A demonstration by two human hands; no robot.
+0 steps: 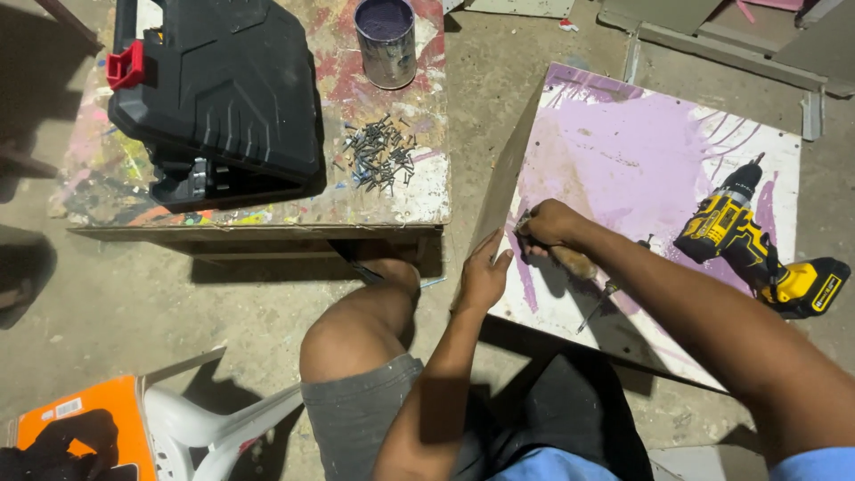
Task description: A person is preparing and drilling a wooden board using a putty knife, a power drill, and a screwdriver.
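Nearest the viewer, a bent bare knee (pixel 343 334) and grey shorts fill the lower middle, with a white plastic chair (pixel 214 423) lower left. Left hand (pixel 484 274) is raised with the forearm rising steeply from below, palm flat and fingers extended, pressed against the face of an upright board (pixel 503 178) standing on edge. Right arm reaches in from the lower right, forearm angled up-left; right hand (pixel 548 223) is closed in a fist around a wooden-handled tool (pixel 572 260), held against the foot of the upright board where it meets a flat panel (pixel 641 151) smeared with purple paint. A screwdriver (pixel 598 303) lies on that panel just below the fist. A yellow-and-black drill (pixel 757 245) rests on the panel, well right. On the paint-stained bench (pixel 392 200): a black tool case (pixel 218 93), loose screws (pixel 378 156), a paint can (pixel 386 40).
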